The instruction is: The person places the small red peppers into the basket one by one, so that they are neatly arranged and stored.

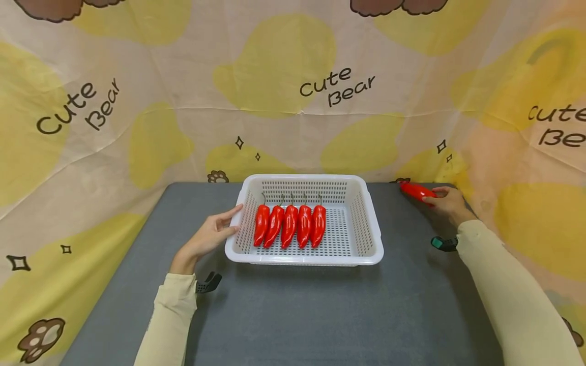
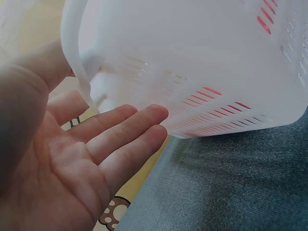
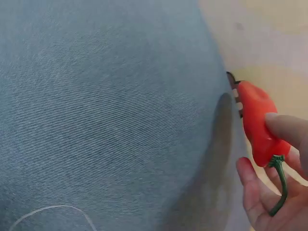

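Note:
A white plastic basket (image 1: 304, 260) with slotted walls holds several red peppers (image 1: 290, 226) lying side by side, their green stems toward the back wall. My left hand (image 1: 208, 236) holds the basket's left rim. In the left wrist view, the thumb of my left hand (image 2: 72, 159) reaches over the rim, while several fingers extend loosely below it, near the basket's outer wall. Off to the right of the basket, my right hand (image 1: 450, 203) grips another red pepper (image 1: 417, 191). The right wrist view shows this pepper (image 3: 260, 125) above the table edge, its green stem toward the palm.
Under the basket is a dark grey table (image 1: 302, 315). A cloth backdrop (image 1: 274, 91) with yellow patches and lettering hangs behind the table and along its sides. The right hand is close to the table's back right corner.

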Demonstrator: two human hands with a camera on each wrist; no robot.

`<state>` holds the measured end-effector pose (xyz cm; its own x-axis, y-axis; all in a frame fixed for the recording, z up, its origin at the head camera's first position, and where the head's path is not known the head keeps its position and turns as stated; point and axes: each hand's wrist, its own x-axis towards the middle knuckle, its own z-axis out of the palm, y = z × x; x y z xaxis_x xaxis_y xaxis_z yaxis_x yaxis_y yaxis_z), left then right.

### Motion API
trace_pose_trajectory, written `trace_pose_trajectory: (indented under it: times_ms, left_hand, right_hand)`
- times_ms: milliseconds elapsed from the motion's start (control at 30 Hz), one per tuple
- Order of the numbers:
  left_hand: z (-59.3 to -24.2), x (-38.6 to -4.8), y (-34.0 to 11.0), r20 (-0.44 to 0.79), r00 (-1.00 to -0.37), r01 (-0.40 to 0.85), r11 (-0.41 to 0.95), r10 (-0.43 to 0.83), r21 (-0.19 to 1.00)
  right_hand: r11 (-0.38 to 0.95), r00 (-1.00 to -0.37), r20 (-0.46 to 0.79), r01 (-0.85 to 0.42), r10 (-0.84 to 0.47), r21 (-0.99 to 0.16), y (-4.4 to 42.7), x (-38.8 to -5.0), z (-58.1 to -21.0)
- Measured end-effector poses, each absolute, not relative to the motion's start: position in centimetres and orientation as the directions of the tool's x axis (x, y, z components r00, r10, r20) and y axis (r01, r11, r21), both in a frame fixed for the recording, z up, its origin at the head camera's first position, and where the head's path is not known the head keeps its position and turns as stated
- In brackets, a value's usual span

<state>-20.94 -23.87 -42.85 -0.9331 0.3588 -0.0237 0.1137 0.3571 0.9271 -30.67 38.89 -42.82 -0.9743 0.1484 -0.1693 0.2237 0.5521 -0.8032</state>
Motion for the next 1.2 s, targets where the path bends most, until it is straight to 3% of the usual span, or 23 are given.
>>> trace_pose_trajectory:
  times_ms: [200, 667, 833, 1033, 1200]
  left_hand:
    - [-42.9, -20.8, -23.8, -0.027, -0.934, 0.107, 0.351, 0.357, 0.930]
    - [-42.8, -20.8, -23.7, -0.028, -0.935, 0.103, 0.349, 0.353, 0.932]
    - [-42.7, -20.7, -23.7, -0.028, -0.937, 0.105, 0.356, 0.347, 0.928]
    - [-42.7, -20.7, -23.7, -0.020, -0.935, 0.113, 0.351, 0.355, 0.930]
    - [-42.8, -20.7, -23.7, -0.011, -0.932, 0.122, 0.340, 0.363, 0.933]
  right_hand:
    - [0.550, -0.986, -0.074, 0.147, 0.152, -0.822, 38.9, -30.8, -41.9]
    - [0.648, -0.992, -0.118, 0.112, 0.034, -0.753, 39.4, -30.4, -41.1]
    - [0.600, -0.992, -0.052, 0.113, 0.119, -0.792, 39.2, -30.3, -40.6]
    - [0.438, -0.982, -0.037, 0.116, 0.185, -0.892, 38.9, -30.2, -39.9]
    - [0.480, -0.986, -0.074, 0.136, 0.146, -0.867, 38.5, -30.2, -39.2]
